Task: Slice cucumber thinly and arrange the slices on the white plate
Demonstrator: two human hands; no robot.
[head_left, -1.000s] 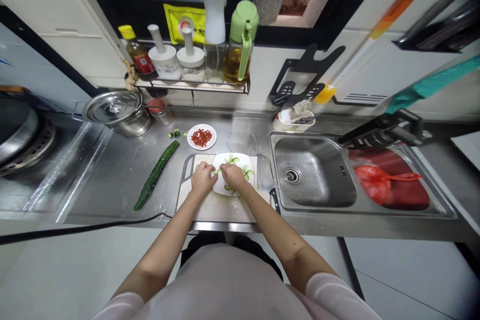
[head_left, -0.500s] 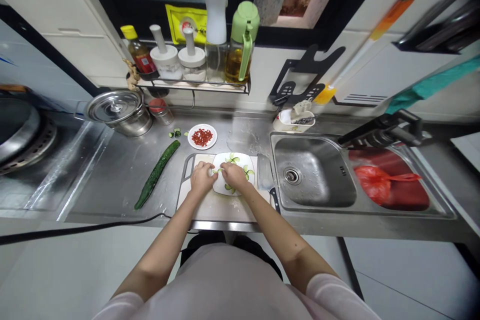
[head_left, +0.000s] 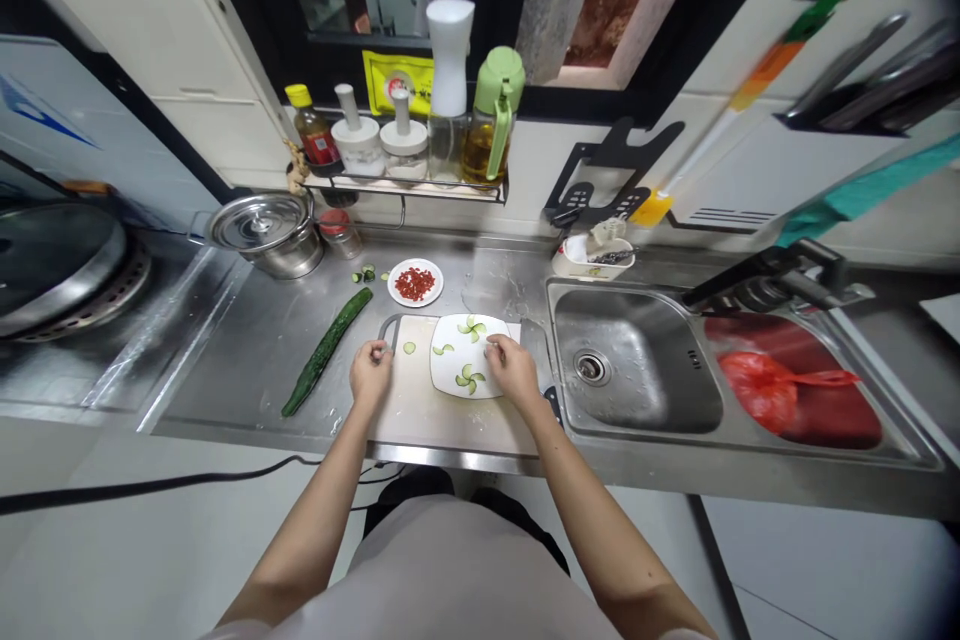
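Note:
A white squarish plate [head_left: 448, 382] lies on the cutting board [head_left: 420, 420], with thin cucumber slices [head_left: 470, 379] set out in curved groups on it. My right hand [head_left: 517, 370] is over the plate's right edge, its thumb and fingers pinched together; what they hold is too small to make out. Left of the plate, my left hand [head_left: 370, 376] hovers by the board's grey handle, fingertips closed together, and their contents cannot be made out. A single cucumber slice [head_left: 409, 348] lies on the board between the left hand and the plate.
A whole cucumber [head_left: 328, 352] lies left of the board. Behind it are cucumber scraps [head_left: 364, 274] and a small plate of red pieces [head_left: 415, 282]. A knife handle [head_left: 553, 405] shows by the right forearm. The sink [head_left: 637, 360] is at right, a lidded pot [head_left: 274, 235] at left.
My hands have parted from the plate's left-middle: the left moved left off the plate, the right moved to its right edge. The single slice on the board has come into view.

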